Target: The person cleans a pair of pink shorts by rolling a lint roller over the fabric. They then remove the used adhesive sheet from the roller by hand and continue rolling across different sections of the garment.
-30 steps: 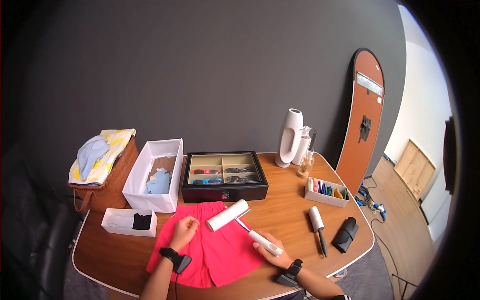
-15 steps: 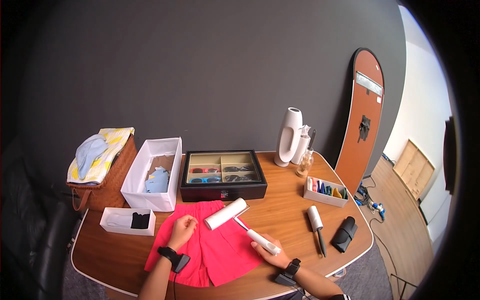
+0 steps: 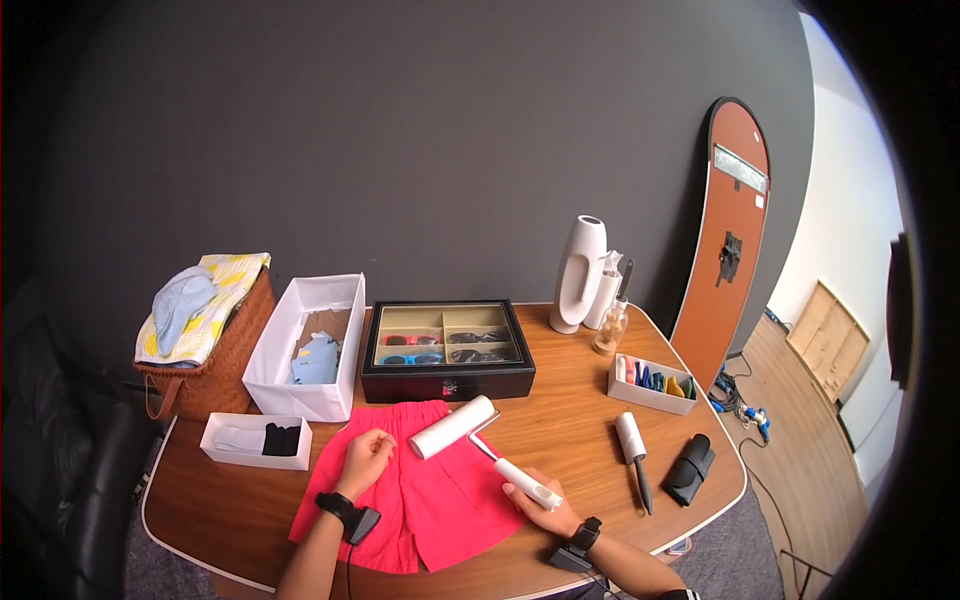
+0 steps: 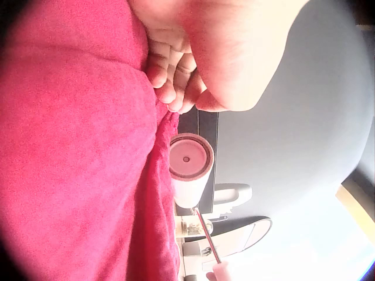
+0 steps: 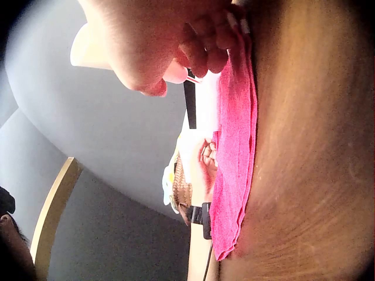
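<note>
Pink shorts [image 3: 440, 520] lie spread on the wooden table in the head view. My right hand [image 3: 545, 500] holds a large white lint roller [image 3: 452, 428] by its handle, thumb along one side. The roll rests over the upper part of the shorts near the waistband. My left hand [image 3: 368, 460] rests on the left side of the shorts, fingers loosely bent, fingertips at the cloth in the left wrist view. The end of the lint roller [image 4: 187, 158] shows just past those fingers. In the right wrist view the shorts [image 5: 234, 164] lie under the right hand's fingertips.
A black glasses case [image 3: 450, 385] stands behind the shorts. Left are a white bin [image 3: 300, 400], a sock box [image 3: 255, 460] and a wicker basket [image 3: 215, 390]. On the right lie a smaller lint roller [image 3: 630, 440], a black pouch [image 3: 690, 468] and a white box [image 3: 655, 398]. A white vase [image 3: 578, 280] stands behind.
</note>
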Available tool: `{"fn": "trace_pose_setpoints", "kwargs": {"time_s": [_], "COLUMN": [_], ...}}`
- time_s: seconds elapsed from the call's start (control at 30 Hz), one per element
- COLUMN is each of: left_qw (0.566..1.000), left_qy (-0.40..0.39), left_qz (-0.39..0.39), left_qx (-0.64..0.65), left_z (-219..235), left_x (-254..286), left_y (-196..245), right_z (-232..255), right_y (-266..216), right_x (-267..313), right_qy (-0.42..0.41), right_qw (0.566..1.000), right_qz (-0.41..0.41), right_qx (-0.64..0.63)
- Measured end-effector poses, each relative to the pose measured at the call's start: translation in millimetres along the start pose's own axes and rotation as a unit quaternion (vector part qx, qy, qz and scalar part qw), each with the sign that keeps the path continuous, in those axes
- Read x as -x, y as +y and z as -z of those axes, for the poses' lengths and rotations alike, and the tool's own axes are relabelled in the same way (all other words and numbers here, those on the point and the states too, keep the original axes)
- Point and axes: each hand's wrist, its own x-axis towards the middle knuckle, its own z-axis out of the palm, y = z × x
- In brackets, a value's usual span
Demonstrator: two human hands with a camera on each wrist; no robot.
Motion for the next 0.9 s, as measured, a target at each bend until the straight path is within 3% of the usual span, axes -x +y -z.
{"fn": "trace_pose_setpoints", "kwargs": {"time_s": [0.9], "left_qw": [1.0], "left_qy": [0.007], "left_qz": [-0.017], "left_qx": [-0.008], "left_z": [-1], "left_x": [-2], "left_y": [-5], "right_z": [1], "right_y": [9], "right_x": [-3], "right_qy": [-0.011], "right_qw": [0.998], "right_qz": [0.037], "right_qx": [0.052]}}
